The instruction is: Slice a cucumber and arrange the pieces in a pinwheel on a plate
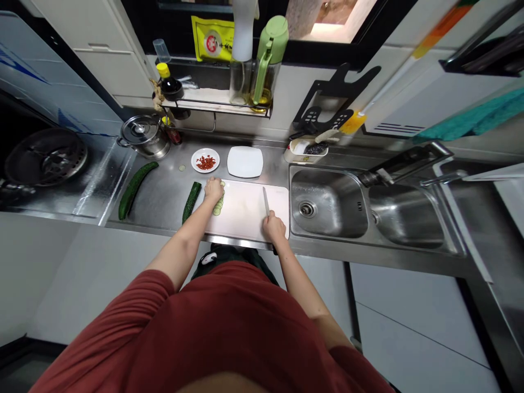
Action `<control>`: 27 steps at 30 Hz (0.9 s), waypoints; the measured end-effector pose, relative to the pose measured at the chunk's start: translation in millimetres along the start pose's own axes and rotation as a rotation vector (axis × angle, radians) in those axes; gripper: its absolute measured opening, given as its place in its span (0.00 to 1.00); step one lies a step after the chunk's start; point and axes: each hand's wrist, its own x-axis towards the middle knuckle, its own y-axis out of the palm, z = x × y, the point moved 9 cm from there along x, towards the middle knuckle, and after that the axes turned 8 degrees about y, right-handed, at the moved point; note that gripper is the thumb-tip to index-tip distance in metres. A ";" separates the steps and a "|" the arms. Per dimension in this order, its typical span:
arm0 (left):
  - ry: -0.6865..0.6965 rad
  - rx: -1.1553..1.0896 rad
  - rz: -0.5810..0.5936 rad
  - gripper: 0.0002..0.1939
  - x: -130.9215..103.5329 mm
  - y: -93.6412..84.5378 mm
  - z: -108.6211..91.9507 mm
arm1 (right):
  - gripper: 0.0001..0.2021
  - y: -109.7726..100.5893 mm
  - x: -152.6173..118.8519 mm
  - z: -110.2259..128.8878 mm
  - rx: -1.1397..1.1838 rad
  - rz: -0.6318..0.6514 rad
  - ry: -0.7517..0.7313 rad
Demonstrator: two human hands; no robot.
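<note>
A row of cucumber slices (218, 206) lies along the left part of the white cutting board (245, 218). My left hand (213, 190) is at the far end of that row, its fingers curled closed over some slices. In my right hand (274, 227) is a kitchen knife (266, 200), gripped by its handle over the board's right side, the blade pointing away from me. To the left of the board rests a cut piece of cucumber (191, 202). A whole cucumber (135, 188) lies further left on the steel counter.
Behind the board stand a plate of chopped red pieces (206, 162) and a white plate (245, 161). A steel pot (145, 136) is at the back left. The double sink (327, 218) adjoins the board's right side. A shelf with bottles (216, 103) overhangs the counter's back.
</note>
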 end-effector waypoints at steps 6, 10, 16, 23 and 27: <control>0.000 -0.071 -0.046 0.11 1.7 -3.0 3.2 | 0.16 -0.5 -0.4 1.2 0.001 0.015 -0.004; -0.030 -0.150 -0.060 0.11 -0.6 -7.9 2.9 | 0.16 -0.8 0.0 1.8 -0.008 0.019 -0.003; 0.005 -0.380 -0.027 0.09 -15.1 3.8 -22.4 | 0.17 -0.3 0.5 2.8 -0.009 0.035 -0.009; 0.060 -0.476 0.121 0.09 -52.6 47.6 -55.2 | 0.17 -4.3 -2.2 4.0 -0.017 0.029 -0.019; 0.064 -0.458 0.118 0.10 -62.9 52.1 -59.0 | 0.16 -6.1 -4.9 4.7 -0.022 0.036 -0.028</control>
